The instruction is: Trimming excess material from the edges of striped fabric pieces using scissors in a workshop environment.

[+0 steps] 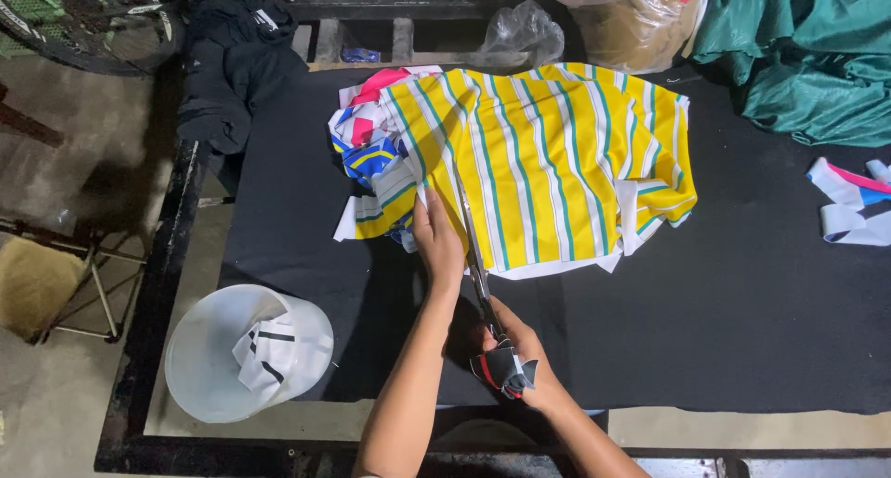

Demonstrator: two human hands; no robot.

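Yellow striped fabric (557,162), banded white and green, lies in a stack at the table's (742,329) centre. Scraps (371,144) sit at its nine o'clock, a white bucket (246,353) at seven. Your left hand (438,241) presses flat on the cloth; your right hand (515,357) grips scissors (473,255) cutting into it.

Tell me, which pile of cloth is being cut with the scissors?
The yellow striped fabric in the middle of the black table. The scissors in the right hand run into it, and the left hand presses on it. The green cloth and small scraps lie untouched.
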